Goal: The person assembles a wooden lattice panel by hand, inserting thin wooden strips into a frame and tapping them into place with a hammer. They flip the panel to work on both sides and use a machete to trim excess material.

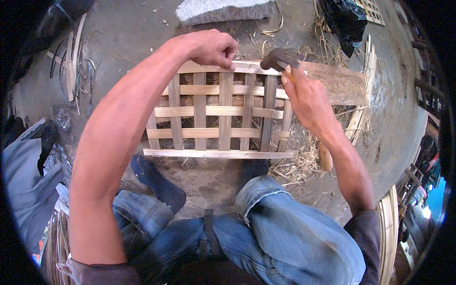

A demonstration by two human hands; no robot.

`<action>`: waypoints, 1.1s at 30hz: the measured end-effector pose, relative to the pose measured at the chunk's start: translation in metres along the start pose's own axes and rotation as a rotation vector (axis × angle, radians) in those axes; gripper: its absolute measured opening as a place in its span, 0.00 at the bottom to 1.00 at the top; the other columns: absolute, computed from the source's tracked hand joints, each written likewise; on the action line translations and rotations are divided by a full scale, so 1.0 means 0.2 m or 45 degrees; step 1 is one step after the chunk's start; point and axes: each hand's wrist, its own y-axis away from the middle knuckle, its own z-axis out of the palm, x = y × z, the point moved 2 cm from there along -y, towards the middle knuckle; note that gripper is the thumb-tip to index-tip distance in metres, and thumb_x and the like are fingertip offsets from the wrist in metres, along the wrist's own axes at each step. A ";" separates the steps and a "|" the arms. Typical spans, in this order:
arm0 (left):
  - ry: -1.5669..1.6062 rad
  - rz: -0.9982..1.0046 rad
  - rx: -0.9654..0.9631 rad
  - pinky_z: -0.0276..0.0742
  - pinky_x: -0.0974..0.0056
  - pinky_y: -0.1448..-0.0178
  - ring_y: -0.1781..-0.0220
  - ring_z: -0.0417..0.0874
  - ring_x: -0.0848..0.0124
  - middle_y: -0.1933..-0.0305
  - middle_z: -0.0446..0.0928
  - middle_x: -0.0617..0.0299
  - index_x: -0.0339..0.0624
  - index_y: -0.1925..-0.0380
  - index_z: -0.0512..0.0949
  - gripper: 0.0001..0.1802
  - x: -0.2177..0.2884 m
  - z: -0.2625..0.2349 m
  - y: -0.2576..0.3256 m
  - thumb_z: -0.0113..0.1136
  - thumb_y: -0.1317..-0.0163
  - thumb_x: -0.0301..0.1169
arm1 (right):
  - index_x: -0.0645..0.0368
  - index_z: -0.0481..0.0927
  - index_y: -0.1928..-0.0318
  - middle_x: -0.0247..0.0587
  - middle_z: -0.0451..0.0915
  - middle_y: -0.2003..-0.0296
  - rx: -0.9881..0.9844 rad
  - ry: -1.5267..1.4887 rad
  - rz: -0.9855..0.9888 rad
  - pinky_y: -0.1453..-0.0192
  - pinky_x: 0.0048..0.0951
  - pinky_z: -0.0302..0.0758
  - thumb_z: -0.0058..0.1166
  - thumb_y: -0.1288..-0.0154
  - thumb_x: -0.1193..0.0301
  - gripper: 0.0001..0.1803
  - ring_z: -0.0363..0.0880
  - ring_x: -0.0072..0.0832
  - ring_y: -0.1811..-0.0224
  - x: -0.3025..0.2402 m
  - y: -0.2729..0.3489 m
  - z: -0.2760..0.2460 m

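Note:
A woven panel of pale bamboo strips [225, 110] lies before me, partly on a rough wooden board [339, 81]. My left hand [214, 48] is closed, its curled fingertips down at the panel's far edge strip. Whether a small thing is pinched there is hidden. A hammer [281, 59] with a dark metal head is gripped in my right hand [306, 97]. Its head is over the far right part of the panel's edge strip, and the wooden handle's end shows below my wrist.
A grey stone block [225, 10] lies at the far side. Fibre shavings [304, 161] are scattered on the right, near loose strips [356, 123]. More strips [73, 64] lie at far left. A black plastic bag [343, 23] and another woven piece [370, 10] are at far right.

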 end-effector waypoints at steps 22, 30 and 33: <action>-0.021 0.144 0.045 0.71 0.53 0.63 0.68 0.79 0.58 0.73 0.77 0.54 0.39 0.69 0.75 0.19 -0.05 0.03 0.00 0.67 0.43 0.44 | 0.68 0.70 0.57 0.63 0.76 0.69 -0.333 0.319 -0.083 0.65 0.53 0.77 0.42 0.28 0.70 0.11 0.80 0.58 0.68 -0.17 -0.17 -0.14; 0.008 0.053 0.025 0.71 0.54 0.63 0.68 0.79 0.58 0.74 0.78 0.55 0.39 0.70 0.76 0.19 -0.04 0.03 -0.01 0.68 0.43 0.44 | 0.67 0.68 0.49 0.65 0.77 0.73 -0.160 0.166 -0.005 0.66 0.55 0.74 0.44 0.27 0.66 0.16 0.79 0.60 0.68 0.00 -0.08 0.05; 0.034 0.103 0.018 0.72 0.54 0.63 0.67 0.80 0.58 0.73 0.78 0.55 0.39 0.69 0.76 0.18 -0.03 0.00 -0.01 0.68 0.43 0.43 | 0.64 0.65 0.48 0.65 0.78 0.74 0.017 0.059 -0.095 0.67 0.58 0.73 0.45 0.27 0.65 0.16 0.79 0.62 0.68 -0.03 -0.02 0.01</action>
